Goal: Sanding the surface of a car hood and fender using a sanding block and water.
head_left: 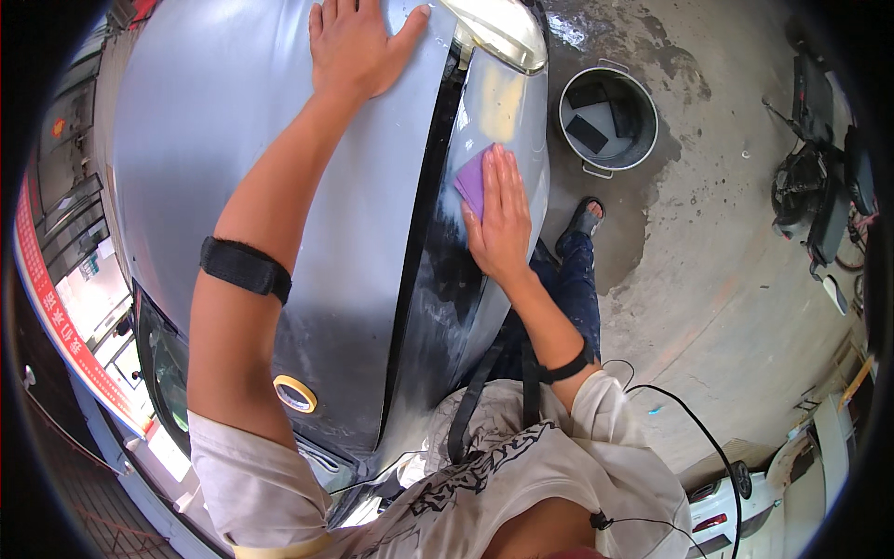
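Observation:
My left hand [357,42] lies flat on the grey hood [279,140] of a car, thumb spread, top fingers cut off by the frame edge. On the fender [521,154], my right hand [501,224] presses a folded purple sheet, apparently sandpaper [471,183], flat under its fingers. Just ahead of those fingertips is a pale yellow filler patch [501,104] with whitish, sanded-looking paint around it. A long dark gap [424,205] runs between hood and fender. The headlight [507,33] sits at the fender's far end.
Right of the fender, a round metal pot [644,140] with two handles stands on the wet concrete floor, dark sheets in its water. A yellow tape roll [295,394] rests on the hood. A motorbike [810,177] and a white car [736,508] are off to the right.

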Demonstrator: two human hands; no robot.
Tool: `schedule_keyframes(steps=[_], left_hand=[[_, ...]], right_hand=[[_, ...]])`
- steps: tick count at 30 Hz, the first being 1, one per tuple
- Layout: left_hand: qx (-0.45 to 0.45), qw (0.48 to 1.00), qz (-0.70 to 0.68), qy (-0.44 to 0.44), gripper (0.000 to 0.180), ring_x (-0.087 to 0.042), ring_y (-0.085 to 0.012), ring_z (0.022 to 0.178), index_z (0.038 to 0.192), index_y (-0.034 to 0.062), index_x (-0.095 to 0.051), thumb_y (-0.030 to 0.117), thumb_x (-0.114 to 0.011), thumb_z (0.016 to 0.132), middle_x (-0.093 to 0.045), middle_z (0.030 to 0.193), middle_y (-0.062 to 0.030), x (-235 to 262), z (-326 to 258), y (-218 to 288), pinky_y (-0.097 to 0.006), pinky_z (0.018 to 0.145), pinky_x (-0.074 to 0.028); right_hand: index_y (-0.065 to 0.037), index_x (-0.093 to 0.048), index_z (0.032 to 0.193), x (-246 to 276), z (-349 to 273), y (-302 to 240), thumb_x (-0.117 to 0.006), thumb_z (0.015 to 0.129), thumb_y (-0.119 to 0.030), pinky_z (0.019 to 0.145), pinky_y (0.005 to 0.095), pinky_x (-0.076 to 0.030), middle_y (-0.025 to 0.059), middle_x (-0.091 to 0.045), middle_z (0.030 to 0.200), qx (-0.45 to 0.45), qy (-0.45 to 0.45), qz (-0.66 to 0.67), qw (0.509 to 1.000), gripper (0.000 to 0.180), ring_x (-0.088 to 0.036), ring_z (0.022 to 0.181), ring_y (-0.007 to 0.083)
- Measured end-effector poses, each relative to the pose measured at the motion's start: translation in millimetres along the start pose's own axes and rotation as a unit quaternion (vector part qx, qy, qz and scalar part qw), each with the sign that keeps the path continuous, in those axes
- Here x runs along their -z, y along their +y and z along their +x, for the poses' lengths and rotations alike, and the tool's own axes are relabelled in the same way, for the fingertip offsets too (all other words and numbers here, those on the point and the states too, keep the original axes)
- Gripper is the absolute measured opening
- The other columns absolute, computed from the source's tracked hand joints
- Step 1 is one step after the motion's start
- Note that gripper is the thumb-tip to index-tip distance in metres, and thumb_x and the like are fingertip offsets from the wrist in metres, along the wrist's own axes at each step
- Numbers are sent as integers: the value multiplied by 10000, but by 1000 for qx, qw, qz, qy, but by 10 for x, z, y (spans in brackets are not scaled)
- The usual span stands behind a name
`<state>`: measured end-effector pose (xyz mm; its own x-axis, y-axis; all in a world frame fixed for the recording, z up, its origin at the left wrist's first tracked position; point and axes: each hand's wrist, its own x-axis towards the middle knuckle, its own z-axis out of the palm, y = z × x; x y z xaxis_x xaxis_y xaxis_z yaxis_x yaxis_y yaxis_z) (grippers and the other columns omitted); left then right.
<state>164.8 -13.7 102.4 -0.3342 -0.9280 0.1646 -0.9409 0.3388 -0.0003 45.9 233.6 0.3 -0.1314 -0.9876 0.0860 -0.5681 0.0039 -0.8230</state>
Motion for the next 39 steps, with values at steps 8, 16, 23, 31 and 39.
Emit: schedule_keyframes(steps=[8, 16, 23, 31, 39], left_hand=[[-19, 999, -27, 5, 755, -338, -402, 1482, 1494, -21, -439, 465, -611, 943, -399, 1582, -240, -47, 61, 79, -534, 1230, -233], [-18, 1000, -23, 1, 726, -367, -395, 1460, 1484, -20, -449, 424, -622, 937, -428, 1557, -233, -36, 107, 168, -509, 1218, -255], [-24, 1000, -12, 0, 708, -373, -395, 1453, 1492, -16, -443, 401, -614, 947, -427, 1555, -236, 34, 91, 134, -484, 1218, -258], [-30, 999, -13, -1, 700, -383, -403, 1438, 1491, -21, -445, 372, -635, 944, -429, 1553, -242, 30, 59, 90, -479, 1207, -272], [-53, 998, -7, 19, 704, -356, -382, 1474, 1510, 46, -457, 479, -587, 970, -428, 1574, -202, -67, 63, -96, -485, 1222, -250]], right_hand=[[33, -346, 1572, -20, 207, 261, -620, 966, -213, 1233, 490, -289, 239, -343, 1635, -43, 63, 11, 997, 708, -340, 1504, 433], [0, -309, 1600, 53, 668, 548, -628, 977, -215, 1248, 483, -256, 230, -322, 1648, -113, 87, 143, 979, 732, -291, 1536, 409], [-8, -354, 1578, 15, 375, 452, -623, 969, -192, 1256, 460, -255, 208, -331, 1649, -53, 71, 99, 991, 691, -306, 1532, 397], [-5, -369, 1567, 70, 246, 446, -623, 968, -200, 1235, 460, -303, 209, -366, 1625, -62, 38, 106, 992, 679, -343, 1510, 399], [-5, -404, 1549, 118, 323, 411, -648, 956, -198, 1205, 460, -352, 200, -377, 1620, -39, 30, 79, 996, 670, -389, 1481, 401]])
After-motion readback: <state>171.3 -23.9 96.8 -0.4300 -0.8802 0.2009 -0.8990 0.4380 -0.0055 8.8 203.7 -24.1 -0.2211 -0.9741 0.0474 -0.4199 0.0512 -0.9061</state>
